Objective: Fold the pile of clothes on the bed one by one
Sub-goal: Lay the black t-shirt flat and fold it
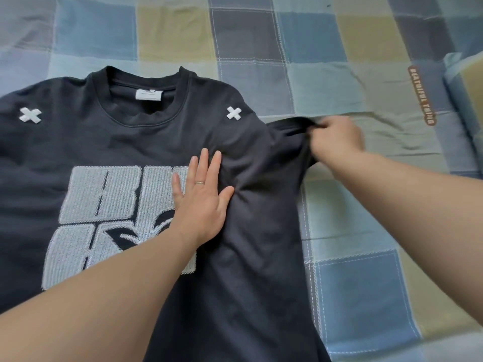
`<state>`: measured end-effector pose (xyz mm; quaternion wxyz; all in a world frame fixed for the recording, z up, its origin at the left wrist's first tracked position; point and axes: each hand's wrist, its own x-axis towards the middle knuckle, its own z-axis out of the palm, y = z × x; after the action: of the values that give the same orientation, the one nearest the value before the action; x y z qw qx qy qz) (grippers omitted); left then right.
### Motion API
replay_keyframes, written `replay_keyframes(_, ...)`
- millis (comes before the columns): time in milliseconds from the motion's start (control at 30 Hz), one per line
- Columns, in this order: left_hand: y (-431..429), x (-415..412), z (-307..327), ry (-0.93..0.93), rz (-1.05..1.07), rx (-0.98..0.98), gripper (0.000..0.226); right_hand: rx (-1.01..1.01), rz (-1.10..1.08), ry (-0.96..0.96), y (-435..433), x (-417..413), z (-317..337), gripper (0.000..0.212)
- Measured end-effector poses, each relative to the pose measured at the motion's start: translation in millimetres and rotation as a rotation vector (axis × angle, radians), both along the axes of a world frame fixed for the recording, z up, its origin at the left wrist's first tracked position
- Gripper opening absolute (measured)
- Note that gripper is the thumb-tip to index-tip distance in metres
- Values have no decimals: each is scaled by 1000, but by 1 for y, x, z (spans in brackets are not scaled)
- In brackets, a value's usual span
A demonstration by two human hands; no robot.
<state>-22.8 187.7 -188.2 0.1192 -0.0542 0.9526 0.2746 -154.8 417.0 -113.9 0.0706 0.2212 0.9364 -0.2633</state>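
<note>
**Two hands on one dark T-shirt (248, 257)**

The T-shirt lies front up on the checked bedsheet (352, 296), collar away from the person. The left hand (201, 202) presses flat on its chest, fingers straight, at the edge of the grey print (104, 218). The right hand (337, 139) pinches the bunched sleeve (290, 129), fingers curled round the cloth.

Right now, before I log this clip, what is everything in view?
T-shirt: one, dark navy, spread face up.
Cross patches: two, white, one per shoulder.
Neck label: one, white, inside the collar.
Chest lettering: one block, pale grey, shirt front.
Bed sheet: one, checked blue, green and grey, under the shirt.
Text patch: one, brown, on the sheet, far right.
Ring: one, silver, on a finger.
Left hand: one, flat on the shirt's chest.
Right hand: one, gripping the sleeve.
</note>
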Motion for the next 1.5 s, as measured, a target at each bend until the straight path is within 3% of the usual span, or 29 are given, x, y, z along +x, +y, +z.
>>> replay_keyframes(67, -2, -1, 1, -25, 0, 6, 69, -128, -326, -13, 33, -2, 7, 26)
replay_keyframes(233, 1, -5, 5, -72, -53, -100, 69, -226, -97, -153, 39, 19, 5, 40)
replay_keyframes(400, 15, -24, 7, -73, -99, -213, 78, -303, -208, -121, 46, 7, -1, 16)
replay_keyframes(500, 24, -44, 6, -45, -122, -199, 78, -165, -206, -218, 71, 11, -1, 9)
replay_keyframes(567, 28, -54, 3, -2, -114, -154, 77, 109, -95, -298, 75, 12, -6, 15)
replay_keyframes(600, 29, -57, 1, 35, -105, -144, 77, 191, -39, -245, 70, 8, -8, 23)
replay_keyframes(700, 31, -60, -4, 128, -98, -162, 75, 187, 262, -42, 34, -5, -7, 39)
replay_keyframes(800, 33, -56, -4, 161, -91, -162, 74, 127, 515, -108, 1, -25, -11, 29)
replay_keyframes(900, 33, -55, -2, 170, -93, -176, 75, -24, 456, -174, -21, -46, -12, 23)
replay_keyframes(1033, 33, -54, -2, 163, -95, -182, 75, -368, 185, -318, -34, -61, -18, 49)
replay_keyframes(1167, 33, -54, -1, 161, -93, -167, 74, -558, 77, -449, -45, -69, -14, 42)
replay_keyframes(1233, 32, -54, -1, 162, -89, -159, 74, -567, 100, -379, -43, -76, -12, 34)
replay_keyframes(1300, 32, -55, -1, 170, -92, -147, 74, -387, 175, -209, -36, -79, -14, 17)
replay_keyframes(1367, 32, -55, -1, 173, -92, -142, 74, -239, 245, -59, -32, -72, -22, 16)
replay_keyframes(1433, 32, -55, -2, 174, -86, -142, 74, -339, 251, -55, -32, -64, -27, 17)
replay_keyframes(1500, 33, -56, -2, 177, -88, -147, 74, -456, 224, -240, -21, -61, -17, 29)
